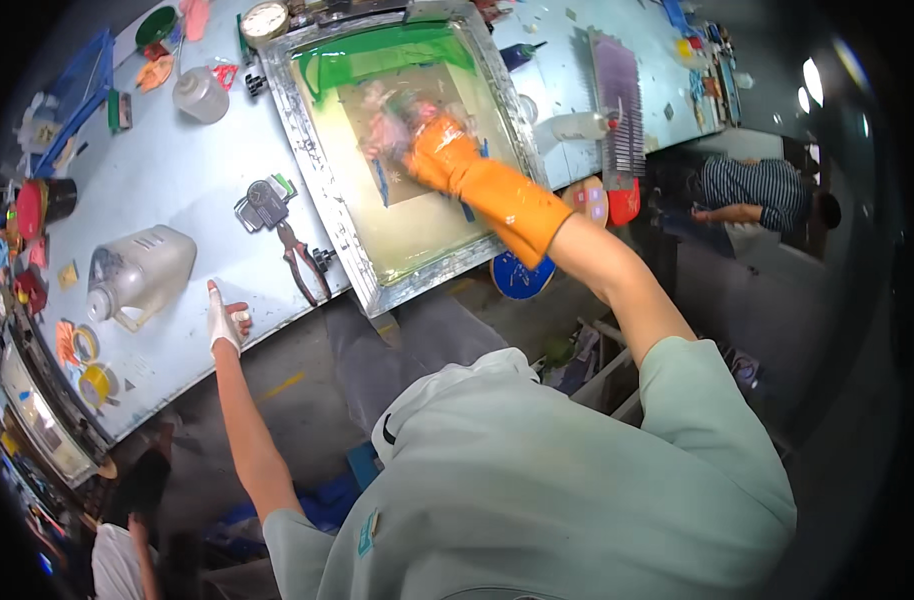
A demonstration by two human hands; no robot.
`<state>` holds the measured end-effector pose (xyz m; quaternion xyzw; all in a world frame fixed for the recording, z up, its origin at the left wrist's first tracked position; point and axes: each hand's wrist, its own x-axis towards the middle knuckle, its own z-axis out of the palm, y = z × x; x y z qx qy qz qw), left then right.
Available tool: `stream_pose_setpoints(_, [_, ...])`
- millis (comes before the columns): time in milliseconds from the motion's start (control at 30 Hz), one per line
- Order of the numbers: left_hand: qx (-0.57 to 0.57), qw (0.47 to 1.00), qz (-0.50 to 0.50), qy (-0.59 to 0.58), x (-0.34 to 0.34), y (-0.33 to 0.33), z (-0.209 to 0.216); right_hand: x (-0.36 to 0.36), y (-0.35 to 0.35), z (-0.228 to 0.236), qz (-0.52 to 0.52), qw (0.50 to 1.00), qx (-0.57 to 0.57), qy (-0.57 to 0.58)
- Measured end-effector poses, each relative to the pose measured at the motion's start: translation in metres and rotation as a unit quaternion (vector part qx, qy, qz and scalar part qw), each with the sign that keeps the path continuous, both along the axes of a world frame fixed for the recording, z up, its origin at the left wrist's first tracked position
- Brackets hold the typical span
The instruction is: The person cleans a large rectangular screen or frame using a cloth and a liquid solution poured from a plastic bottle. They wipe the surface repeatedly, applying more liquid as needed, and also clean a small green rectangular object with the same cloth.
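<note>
My right hand (pixel 443 150), in a long orange rubber glove, is on a screen-printing frame (pixel 317 180) with a worn metal rim. A crumpled pink rag (pixel 385 132), smeared by motion, is bunched under its fingers against the wet, yellowish mesh (pixel 417 235). Green tape or film (pixel 377 58) covers the mesh's far end. At the table's near edge, my left hand (pixel 224 318), partly covered in white, has its fingers apart and holds nothing. Pliers with dark handles (pixel 299 262) and a black hex key set (pixel 267 203) lie between that hand and the frame.
A translucent jug (pixel 147 272) lies left of my left hand, with tape rolls (pixel 97 383) nearer. A squeeze bottle (pixel 201 95) stands at the far left. Right of the frame are a white bottle (pixel 580 126) and a purple ridged strip (pixel 619 100). Another person (pixel 762 190) is farther right.
</note>
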<state>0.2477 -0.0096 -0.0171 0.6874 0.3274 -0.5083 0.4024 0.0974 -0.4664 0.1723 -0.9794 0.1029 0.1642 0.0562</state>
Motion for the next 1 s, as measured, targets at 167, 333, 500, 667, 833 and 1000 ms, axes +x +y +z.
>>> stream_pose_setpoints(167, [-0.026,1.000,0.013,-0.012,-0.008,-0.009,0.013,-0.094,0.043,-0.018,-0.063,0.920,0.373,-0.105])
stream_pose_setpoints(333, [-0.133,0.988,-0.050,-0.057,-0.074,-0.046,0.036,-0.146,-0.010,-0.015,-0.316,0.505,0.791,-0.137])
stream_pose_setpoints(500, [-0.320,0.933,-0.165,-0.014,-0.182,-0.121,0.104,-0.179,0.032,0.079,-0.408,0.651,0.619,-0.166])
stream_pose_setpoints(667, [-0.350,0.934,-0.063,-0.042,-0.199,-0.143,0.159,-0.285,0.081,0.068,-0.467,0.284,0.742,-0.389])
stream_pose_setpoints(833, [-0.313,0.947,-0.024,-0.068,-0.194,-0.153,0.225,-0.351,0.123,-0.060,-0.498,0.299,0.726,-0.368])
stream_pose_setpoints(1000, [-0.312,0.946,0.020,-0.080,-0.192,-0.153,0.248,-0.324,0.062,-0.140,-0.586,0.538,0.547,-0.262])
